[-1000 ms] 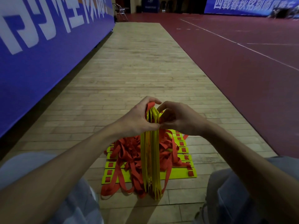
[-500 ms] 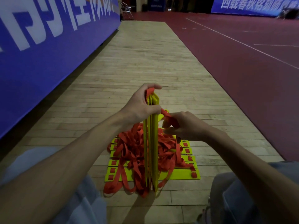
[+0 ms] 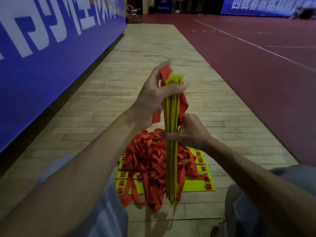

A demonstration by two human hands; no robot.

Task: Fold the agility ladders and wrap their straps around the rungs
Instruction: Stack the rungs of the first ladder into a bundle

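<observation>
Rung bundle (image 3: 172, 108): flat, thin yellow plastic slats stacked face to face and stood on end, narrow edges toward the camera, lower end down on the wood floor (image 3: 153, 48) between the person's knees. Left hand (image 3: 153, 98) clamps the bundle near the top: thumb curled across the near edges, fingers round the far side, with a red strap end (image 3: 165, 72) sticking up between the fingers. Right hand (image 3: 189, 132) grips the bundle around mid-height, thumb laid flat across the near edges, fingers curled on the right side. A flat woven red strap (image 3: 184, 104) runs down the bundle's right edge from the left thumb into the right hand's curled fingers; can't tell exactly which fingers pin it. The rest of the webbing is a loose strap pile (image 3: 147, 163), matte red, tangled in loops around the bundle's base. Under the pile lies a second ladder (image 3: 196, 185): wide yellow rungs flat on the floor, overlapped like shingles, small red rectangular tabs at each end. The floor here is pale narrow planks in a long strip. On the right is dark red court surface (image 3: 256, 69) with white lines. On the left, a smooth blue banner (image 3: 42, 62) with big white lettering. Light blue-grey trouser fabric (image 3: 111, 212) covers both knees at the bottom of the frame.
</observation>
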